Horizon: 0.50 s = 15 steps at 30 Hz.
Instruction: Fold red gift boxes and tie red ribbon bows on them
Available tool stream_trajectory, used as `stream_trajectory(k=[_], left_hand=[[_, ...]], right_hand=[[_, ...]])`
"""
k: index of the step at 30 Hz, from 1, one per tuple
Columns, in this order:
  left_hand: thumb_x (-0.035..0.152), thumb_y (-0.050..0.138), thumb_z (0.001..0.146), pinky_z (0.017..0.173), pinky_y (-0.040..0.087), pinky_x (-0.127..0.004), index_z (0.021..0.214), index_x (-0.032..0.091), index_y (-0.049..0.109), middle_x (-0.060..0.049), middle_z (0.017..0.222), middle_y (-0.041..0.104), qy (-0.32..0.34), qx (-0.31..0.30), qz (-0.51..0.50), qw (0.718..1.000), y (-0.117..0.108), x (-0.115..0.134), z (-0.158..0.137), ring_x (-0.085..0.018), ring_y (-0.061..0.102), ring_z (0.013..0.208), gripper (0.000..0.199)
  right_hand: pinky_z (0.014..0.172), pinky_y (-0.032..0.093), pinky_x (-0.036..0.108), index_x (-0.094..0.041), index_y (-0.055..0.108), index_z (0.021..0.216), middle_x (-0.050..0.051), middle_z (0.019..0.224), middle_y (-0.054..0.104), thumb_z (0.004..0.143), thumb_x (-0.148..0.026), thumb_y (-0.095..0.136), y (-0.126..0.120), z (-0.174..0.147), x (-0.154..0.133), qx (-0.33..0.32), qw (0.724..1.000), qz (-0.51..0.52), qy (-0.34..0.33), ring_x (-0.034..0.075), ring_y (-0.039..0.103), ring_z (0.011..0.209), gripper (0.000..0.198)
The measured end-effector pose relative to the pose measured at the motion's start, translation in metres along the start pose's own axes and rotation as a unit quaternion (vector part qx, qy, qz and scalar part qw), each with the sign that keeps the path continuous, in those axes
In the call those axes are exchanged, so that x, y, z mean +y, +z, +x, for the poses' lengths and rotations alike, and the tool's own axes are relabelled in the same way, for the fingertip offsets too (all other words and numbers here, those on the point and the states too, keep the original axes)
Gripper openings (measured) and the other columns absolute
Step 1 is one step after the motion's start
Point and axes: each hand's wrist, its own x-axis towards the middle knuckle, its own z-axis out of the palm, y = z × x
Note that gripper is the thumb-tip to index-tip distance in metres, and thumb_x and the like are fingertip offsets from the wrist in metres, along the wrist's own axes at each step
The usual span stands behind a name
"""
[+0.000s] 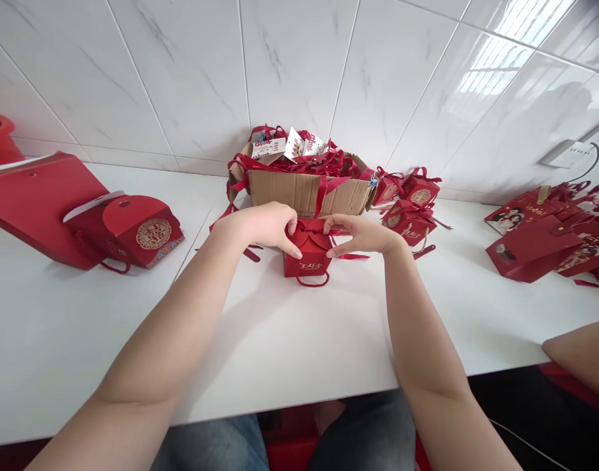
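Observation:
A small red gift box [307, 265] with gold characters and a red cord handle [313, 282] stands on the white table in front of me. My left hand [273, 226] grips its upper left side, thumb on the near top edge and fingers curled behind. At the upper right, my right hand [355, 234] grips the same box with thumb and fingers bent around the corner. Between my hands, the curved top flaps [309, 237] are folded over. Red ribbon lies across the top, and its tail [353, 256] trails to the right. My fingertips partly hide the box's far side.
Behind the box, a cardboard carton [299, 191] holds red ribbons and printed tags. Finished red boxes [410, 219] with bows stand right of it. Larger red boxes [132, 229] are at left, more red bags [535, 245] at far right. Another person's arm [586, 356] rests at the right edge.

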Motion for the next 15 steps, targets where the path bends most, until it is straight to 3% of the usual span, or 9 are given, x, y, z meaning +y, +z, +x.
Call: stream_trajectory(k=[7, 11, 15], left_hand=[[0.067, 0.072, 0.052, 0.048, 0.038, -0.026, 0.087, 0.026, 0.061, -0.005, 0.096, 0.068, 0.008, -0.006, -0.027, 1.0, -0.0005, -0.0008, -0.001, -0.019, 0.061, 0.07, 0.055], [0.068, 0.06, 0.067, 0.049, 0.038, -0.026, 0.087, 0.027, 0.064, -0.003, 0.088, 0.068, 0.002, -0.015, -0.047, 0.999, -0.004, -0.005, -0.0049, -0.017, 0.06, 0.065, 0.045], [0.051, 0.061, 0.073, 0.053, 0.042, -0.024, 0.094, 0.028, 0.063, -0.002, 0.098, 0.069, -0.009, -0.011, -0.066, 0.998, -0.0064, -0.0052, -0.0089, -0.015, 0.062, 0.069, 0.03]], right_hand=[[0.11, 0.038, 0.044, -0.024, 0.056, 0.097, 0.004, 0.123, 0.059, 0.062, -0.044, 0.081, -0.001, -0.0001, 0.0033, -0.007, 1.0, 0.013, 0.014, 0.025, 0.051, 0.125, 0.047], [0.107, 0.041, 0.043, -0.024, 0.058, 0.096, 0.005, 0.125, 0.058, 0.069, -0.049, 0.075, -0.0006, 0.0011, 0.0059, 0.004, 1.0, 0.026, 0.004, 0.024, 0.054, 0.122, 0.04], [0.103, 0.045, 0.043, -0.023, 0.057, 0.093, 0.005, 0.121, 0.059, 0.07, -0.046, 0.075, 0.0014, 0.0026, 0.0065, 0.034, 0.999, 0.029, -0.001, 0.023, 0.059, 0.111, 0.038]])
